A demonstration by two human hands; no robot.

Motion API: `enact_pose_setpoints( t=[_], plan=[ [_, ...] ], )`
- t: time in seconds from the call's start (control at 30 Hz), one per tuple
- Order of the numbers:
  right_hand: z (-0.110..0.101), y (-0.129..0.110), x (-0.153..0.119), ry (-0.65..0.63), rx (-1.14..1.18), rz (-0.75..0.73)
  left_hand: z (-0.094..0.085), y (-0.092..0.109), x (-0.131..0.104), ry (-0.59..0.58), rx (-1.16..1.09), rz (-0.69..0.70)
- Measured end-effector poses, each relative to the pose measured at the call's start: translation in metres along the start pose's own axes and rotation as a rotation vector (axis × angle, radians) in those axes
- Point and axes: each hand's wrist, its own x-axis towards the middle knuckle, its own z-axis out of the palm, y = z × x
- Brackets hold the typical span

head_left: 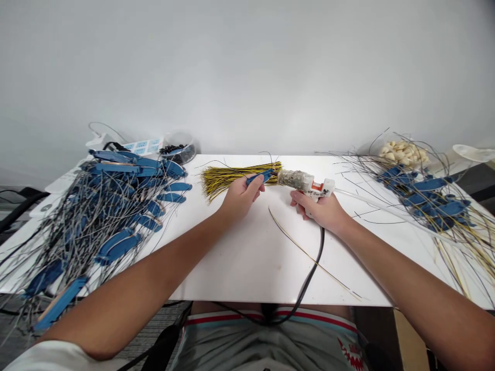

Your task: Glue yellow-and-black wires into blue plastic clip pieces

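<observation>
Pinched in my left hand (240, 197) is a small blue piece (258, 176) with a dark wire at it. My right hand (319, 208) is wrapped round the grip of a white glue gun (315, 188), whose front is covered in a ragged greyish wrap. The gun's nozzle points left and is close to the blue piece; whether they touch I cannot tell. Behind my left hand lies a bundle of yellow and black wires (220, 180). A clear glue stick (356, 197) runs out of the gun's back to the right.
A heap of blue pieces with grey wires (112, 206) covers the left side. More blue pieces with wires (441, 198) lie at the right, before a tub of cream-coloured bits (404, 153). A loose wire (301, 249) and the gun's black cord (315, 265) lie in front.
</observation>
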Motion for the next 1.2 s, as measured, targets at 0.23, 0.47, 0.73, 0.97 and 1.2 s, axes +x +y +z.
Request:
enact_pose_setpoints(
  t=[0.23, 0.47, 0.73, 0.97, 1.2],
  plan=[
    [0.001, -0.001, 0.000, 0.014, 0.017, 0.014, 0.001, 0.007, -0.006, -0.026, 0.081, 0.010],
    [0.001, -0.003, 0.000, 0.016, 0.002, 0.010, 0.000, 0.010, -0.007, -0.025, 0.109, 0.014],
    [0.000, -0.004, 0.000, 0.018, 0.009, 0.014, 0.001, 0.010, -0.006, -0.021, 0.096, 0.004],
    [0.000, -0.003, -0.001, 0.010, 0.025, 0.023, 0.001, 0.011, -0.007, -0.033, 0.116, 0.010],
    [-0.001, -0.001, 0.000, 0.017, 0.019, 0.024, 0.001, 0.011, -0.008, -0.050, 0.127, 0.033]
  ],
)
